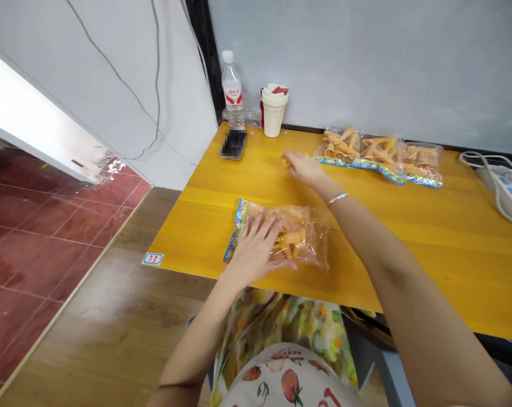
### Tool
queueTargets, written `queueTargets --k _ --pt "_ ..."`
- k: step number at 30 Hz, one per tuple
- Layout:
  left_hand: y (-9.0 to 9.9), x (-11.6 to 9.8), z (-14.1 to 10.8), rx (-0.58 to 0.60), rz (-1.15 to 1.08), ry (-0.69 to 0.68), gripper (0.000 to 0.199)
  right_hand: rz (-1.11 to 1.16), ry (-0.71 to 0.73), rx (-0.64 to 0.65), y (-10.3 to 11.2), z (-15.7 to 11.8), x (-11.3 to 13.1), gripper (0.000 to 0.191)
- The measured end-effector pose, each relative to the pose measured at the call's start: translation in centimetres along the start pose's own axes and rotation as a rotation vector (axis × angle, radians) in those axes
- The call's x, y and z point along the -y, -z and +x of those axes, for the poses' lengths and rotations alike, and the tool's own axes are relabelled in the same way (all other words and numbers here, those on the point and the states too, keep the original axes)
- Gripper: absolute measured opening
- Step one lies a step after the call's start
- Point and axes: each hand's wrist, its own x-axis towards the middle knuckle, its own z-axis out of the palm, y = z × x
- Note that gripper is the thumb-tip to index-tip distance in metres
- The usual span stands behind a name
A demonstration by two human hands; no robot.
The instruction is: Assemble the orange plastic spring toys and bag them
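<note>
Left hand (pixel 256 246) spread wide on snack bag (pixel 300 232), right hand (pixel 303 168) raised, fingers curled, contents unclear, filled bags (pixel 378 155) along back of yellow counter (pixel 408 226)

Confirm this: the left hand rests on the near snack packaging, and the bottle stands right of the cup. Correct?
No: the head view shows the bottle left of the cup. The left hand does rest on the near snack packaging.
</note>
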Motion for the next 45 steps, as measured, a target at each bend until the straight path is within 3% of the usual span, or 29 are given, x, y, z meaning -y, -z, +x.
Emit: queueTargets --k 4,6,10,12,14,18,24,30,34,37,41,45 --pt "1.7 0.5 1.3 -0.042 -0.103 -0.036 0.058 0.400 -0.052 -0.488 4.7 -6.8 -3.0 0.043" --pt "2.3 0.4 3.3 -0.044 -0.113 -0.107 0.045 0.588 -0.129 -0.639 6.5 -11.6 -3.7 0.039" --pt "3.1 -0.1 8.8 0.206 -0.131 -0.304 0.047 0.937 -0.310 -0.685 6.6 -20.6 -2.9 0.034" --pt "3.5 -0.4 11.0 0.336 -0.126 -0.307 0.032 1.015 -0.376 -0.623 5.3 -23.3 -1.9 0.036" --pt "4.0 -0.7 12.3 0.391 -0.159 -0.345 0.015 1.080 -0.415 -0.555 3.8 -24.6 -0.6 0.040" --pt "4.9 -1.0 11.9 0.334 -0.411 -0.468 0.011 1.239 -0.415 -0.424 2.1 -24.0 1.9 0.048" --pt "4.7 -0.2 10.2 0.303 -0.675 -0.428 0.007 1.297 -0.357 -0.195 2.4 -22.3 3.5 0.053" --pt "4.8 -0.3 10.3 0.345 -0.691 -0.398 0.003 1.331 -0.451 -0.330 2.1 -22.5 3.6 0.057" --pt "4.5 -1.9 10.9 0.437 -0.748 -0.455 0.004 1.376 -0.407 -0.077 1.3 -22.4 5.1 0.055" --pt "3.9 -2.7 11.4 0.471 -0.793 -0.490 0.007 1.283 -0.267 0.015 1.1 -21.6 5.9 0.053" --pt "2.9 -2.7 11.6 0.412 -0.824 -0.483 0.014 1.046 -0.149 0.033 1.2 -20.3 5.8 0.049" --pt "2.3 -1.3 10.7 0.354 -0.775 -0.374 0.030 0.937 -0.097 0.183 1.8 -20.0 5.0 0.050"
